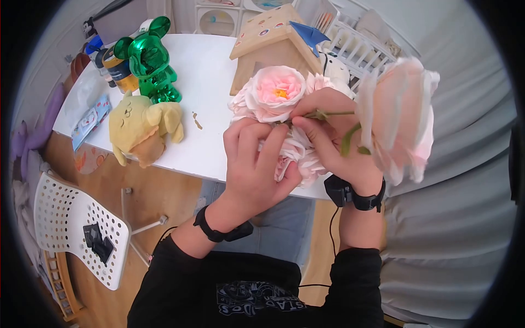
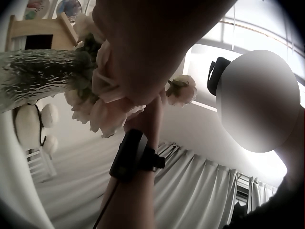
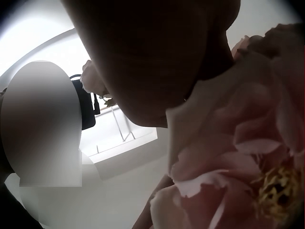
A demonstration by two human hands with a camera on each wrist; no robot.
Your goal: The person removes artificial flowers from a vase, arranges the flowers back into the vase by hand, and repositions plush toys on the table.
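Observation:
Pale pink artificial-looking roses (image 1: 276,94) cluster over the near right part of the table. In the left wrist view they stand in a ribbed clear vase (image 2: 40,71). My left hand (image 1: 254,164) reaches into the cluster, its fingers bent around a lower bloom (image 1: 295,150) and their tips hidden among petals. Close beside it, my right hand (image 1: 344,136) pinches a green stem between thumb and forefinger. A large pale rose (image 1: 396,115) hangs out to the right of that hand on the stem. Petals fill much of the right wrist view.
A wooden toy house (image 1: 268,46) stands behind the flowers on the white table (image 1: 205,65). Toward the left are a shiny green bear figure (image 1: 150,63), a yellow plush toy (image 1: 142,123), bottles and a tissue pack (image 1: 90,120). A white chair (image 1: 82,218) stands at left, grey curtains (image 1: 454,218) at right.

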